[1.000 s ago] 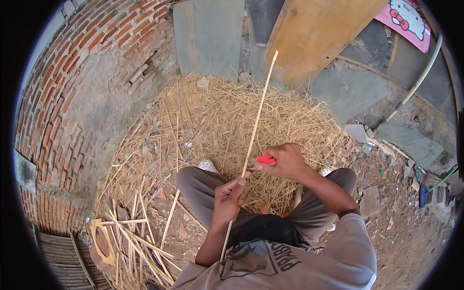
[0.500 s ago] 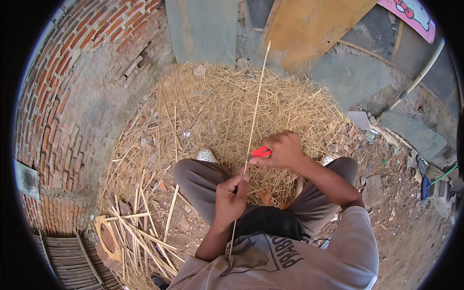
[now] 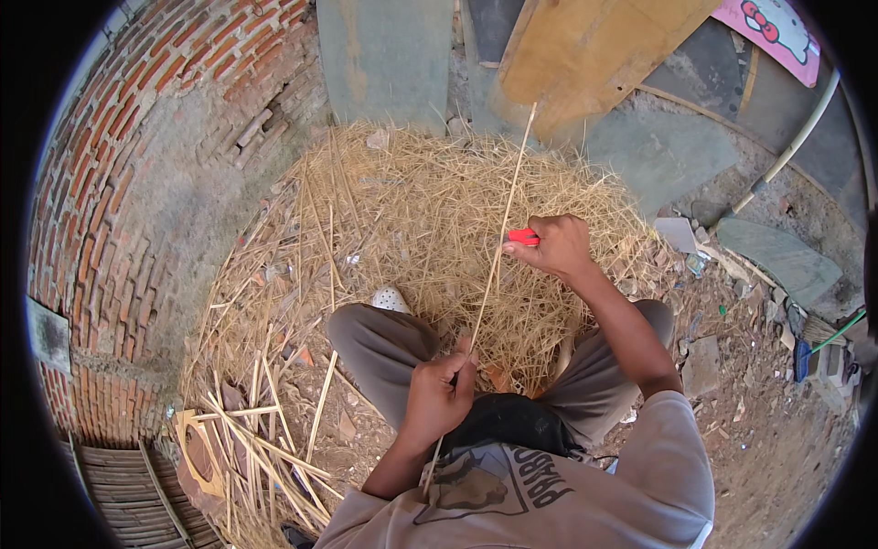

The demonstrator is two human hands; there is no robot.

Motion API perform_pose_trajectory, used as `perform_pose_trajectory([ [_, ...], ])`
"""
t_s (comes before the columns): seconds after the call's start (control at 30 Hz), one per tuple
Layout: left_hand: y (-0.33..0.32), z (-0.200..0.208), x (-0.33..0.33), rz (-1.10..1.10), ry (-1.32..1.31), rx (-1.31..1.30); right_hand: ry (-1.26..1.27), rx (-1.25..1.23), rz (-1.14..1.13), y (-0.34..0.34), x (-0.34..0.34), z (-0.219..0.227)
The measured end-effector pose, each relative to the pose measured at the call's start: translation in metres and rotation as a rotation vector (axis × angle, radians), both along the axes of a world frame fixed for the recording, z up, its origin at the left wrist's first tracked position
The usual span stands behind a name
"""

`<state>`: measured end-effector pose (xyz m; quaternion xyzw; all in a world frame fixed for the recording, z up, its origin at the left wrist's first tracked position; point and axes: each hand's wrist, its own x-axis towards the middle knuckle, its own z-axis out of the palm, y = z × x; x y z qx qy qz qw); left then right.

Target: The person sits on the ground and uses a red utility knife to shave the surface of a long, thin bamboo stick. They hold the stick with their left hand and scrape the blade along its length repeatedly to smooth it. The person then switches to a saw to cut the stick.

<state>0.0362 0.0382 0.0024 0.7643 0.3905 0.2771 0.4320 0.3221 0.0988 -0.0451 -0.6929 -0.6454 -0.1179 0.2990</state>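
A long, thin bamboo strip [image 3: 518, 174] slants up and away from my lap, its far end near the leaning boards. My left hand [image 3: 439, 395] is closed around its lower part, with the thumb on top; the tail runs back against my shirt. In my right hand [image 3: 560, 247] is a red-handled cutter knife [image 3: 524, 237], gripped in closed fingers. The knife's front end is against or right beside the strip, about midway up. Its blade is too small to make out. Both hands are above the space between my bent knees.
Pale bamboo shavings [image 3: 412, 201] cover the ground before me. Several split bamboo strips [image 3: 265, 448] lie at the lower left, near a brick wall [image 3: 101, 256]. Grey and tan boards [image 3: 585, 64] lean at the back. Rubble and a blue broom [image 3: 803, 360] are at the right.
My right hand has moved with the knife up and to the right, farther along the strip from my left hand. The strip's far end has swung right and slightly nearer.
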Motion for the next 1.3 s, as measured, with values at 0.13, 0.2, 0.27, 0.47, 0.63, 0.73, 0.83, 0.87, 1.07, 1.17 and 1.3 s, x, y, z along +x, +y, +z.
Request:
perform_pose_trajectory([
  [0.13, -0.012, 0.009, -0.014, -0.051, 0.000, 0.013, 0.000, 0.001, -0.139, 0.014, 0.035, -0.005],
  [0.2, -0.017, 0.012, -0.027, -0.103, 0.010, 0.022, 0.003, -0.025, -0.245, 0.019, 0.063, -0.008],
  [0.27, -0.021, 0.006, -0.045, -0.159, 0.013, 0.037, -0.022, 0.002, -0.262, 0.025, 0.069, -0.010],
  [0.47, -0.033, 0.019, -0.072, -0.179, 0.073, -0.110, -0.104, -0.021, -0.223, 0.037, 0.092, -0.003],
  [0.63, -0.045, 0.018, -0.074, -0.118, -0.014, -0.176, -0.072, -0.106, -0.363, 0.040, 0.135, 0.005],
  [0.73, -0.043, 0.007, -0.076, -0.148, 0.007, -0.192, -0.030, -0.200, -0.447, 0.040, 0.140, 0.000],
  [0.83, -0.054, 0.016, -0.088, -0.200, 0.001, -0.294, 0.525, -0.192, -0.931, 0.006, 0.240, -0.041],
  [0.87, -0.062, 0.030, -0.103, -0.161, 0.018, -0.332, 0.513, -0.273, -0.964, -0.008, 0.240, -0.048],
  [1.07, -0.025, 0.001, -0.082, 0.046, -0.010, -0.306, 0.325, -0.372, -0.739, -0.030, 0.197, -0.032],
  [1.17, -0.016, -0.008, -0.062, 0.023, -0.141, -0.245, 0.370, -0.311, -0.394, -0.021, 0.132, 0.011],
  [1.3, -0.022, 0.014, -0.045, 0.086, -0.110, -0.277, 0.159, -0.274, -0.041, -0.016, 0.064, 0.024],
])
